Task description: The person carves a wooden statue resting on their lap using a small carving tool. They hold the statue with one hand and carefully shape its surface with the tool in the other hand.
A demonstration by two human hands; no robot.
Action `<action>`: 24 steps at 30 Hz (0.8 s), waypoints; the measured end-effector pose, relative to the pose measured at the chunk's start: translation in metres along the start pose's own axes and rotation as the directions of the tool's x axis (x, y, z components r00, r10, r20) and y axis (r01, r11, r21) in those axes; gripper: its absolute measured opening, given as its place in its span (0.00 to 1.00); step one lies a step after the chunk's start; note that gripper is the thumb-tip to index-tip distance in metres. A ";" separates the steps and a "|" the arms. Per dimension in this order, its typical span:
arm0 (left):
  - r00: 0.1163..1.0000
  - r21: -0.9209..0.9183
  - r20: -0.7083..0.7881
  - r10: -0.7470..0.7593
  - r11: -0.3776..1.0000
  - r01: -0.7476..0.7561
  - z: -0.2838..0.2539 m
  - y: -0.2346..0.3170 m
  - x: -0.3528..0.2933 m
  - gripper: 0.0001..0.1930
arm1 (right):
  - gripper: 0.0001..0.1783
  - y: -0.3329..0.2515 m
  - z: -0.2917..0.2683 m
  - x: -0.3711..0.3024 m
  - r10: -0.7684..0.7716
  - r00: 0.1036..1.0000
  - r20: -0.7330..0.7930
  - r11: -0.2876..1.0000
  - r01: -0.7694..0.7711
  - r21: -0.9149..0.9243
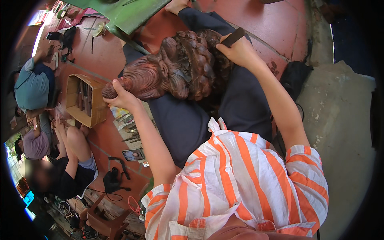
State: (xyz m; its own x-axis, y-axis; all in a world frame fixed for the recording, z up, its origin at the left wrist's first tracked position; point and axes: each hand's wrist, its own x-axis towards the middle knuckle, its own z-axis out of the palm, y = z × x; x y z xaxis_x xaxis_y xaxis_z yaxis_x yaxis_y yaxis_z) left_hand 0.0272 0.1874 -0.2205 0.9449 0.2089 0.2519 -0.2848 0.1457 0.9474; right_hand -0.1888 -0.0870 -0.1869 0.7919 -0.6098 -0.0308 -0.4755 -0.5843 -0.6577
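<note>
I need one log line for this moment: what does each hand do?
left hand: grips end of wooden carving | right hand: presses dark flat tool on carving | carving: rests on lap

The wooden carving (172, 70) lies on the person's lap, with the tool box (82, 100) on the floor to its left.

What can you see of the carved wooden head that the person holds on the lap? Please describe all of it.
The carved wooden head is reddish-brown, looks like bare, unpainted wood, and lies on its side across the person's dark trousers. It shows a wrinkled face, an ear and a crown of knobbly, scale-like curls. The left hand grips its narrow end at the left. The right hand presses a dark flat tool against the curls at the right. Its underside is hidden.
</note>
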 end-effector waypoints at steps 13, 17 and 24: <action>0.998 0.108 -0.060 0.023 0.994 -0.017 0.003 0.005 -0.004 0.38 | 0.15 0.006 -0.002 0.005 -0.087 0.996 -0.027 0.992 0.085 -0.089; 0.997 0.086 -0.062 0.038 0.996 -0.033 0.013 0.009 -0.009 0.38 | 0.18 0.032 0.025 0.002 -0.292 0.931 -0.217 0.946 0.248 -0.210; 0.998 0.127 -0.051 0.035 0.991 -0.028 -0.003 0.003 0.002 0.39 | 0.13 0.002 -0.017 0.010 -0.029 0.993 0.113 0.999 0.027 0.027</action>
State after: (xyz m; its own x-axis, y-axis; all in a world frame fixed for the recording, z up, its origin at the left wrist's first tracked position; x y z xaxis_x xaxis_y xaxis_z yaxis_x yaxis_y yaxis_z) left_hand 0.0281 0.1910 -0.2180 0.9250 0.2627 0.2744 -0.2884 0.0155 0.9574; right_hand -0.1885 -0.1038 -0.1757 0.8438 -0.5279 -0.0963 -0.4439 -0.5858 -0.6781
